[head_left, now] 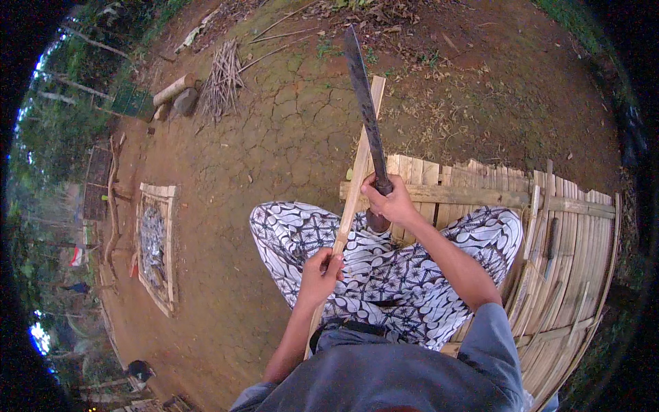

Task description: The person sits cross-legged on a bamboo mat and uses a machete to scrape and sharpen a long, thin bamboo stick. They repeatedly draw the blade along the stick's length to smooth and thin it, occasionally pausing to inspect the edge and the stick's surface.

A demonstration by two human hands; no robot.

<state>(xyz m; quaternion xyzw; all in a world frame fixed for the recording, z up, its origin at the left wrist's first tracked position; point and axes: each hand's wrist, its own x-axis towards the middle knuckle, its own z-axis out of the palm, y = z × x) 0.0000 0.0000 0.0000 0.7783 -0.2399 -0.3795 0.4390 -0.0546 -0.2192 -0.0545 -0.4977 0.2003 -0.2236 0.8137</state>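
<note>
My right hand (390, 199) is closed around the dark handle of a machete (364, 93). Its long dark blade points away from me and lies across or just over a pale split bamboo strip (360, 159); whether they touch I cannot tell. With fingers wrapped round it, my left hand (321, 275) grips the strip's lower part near my lap. The strip slants from beside my waist, past my knees, to beyond my right hand. Beneath both hands are my legs in patterned black and white trousers (391, 275).
A slatted bamboo platform (576, 261) spreads under me and to my right. A knife-like dark tool (552, 237) lies on it. On the cracked earth stand a framed ash pit (171, 254) at left, a stick bundle (223, 79), a log (175, 89) and a stone (185, 101).
</note>
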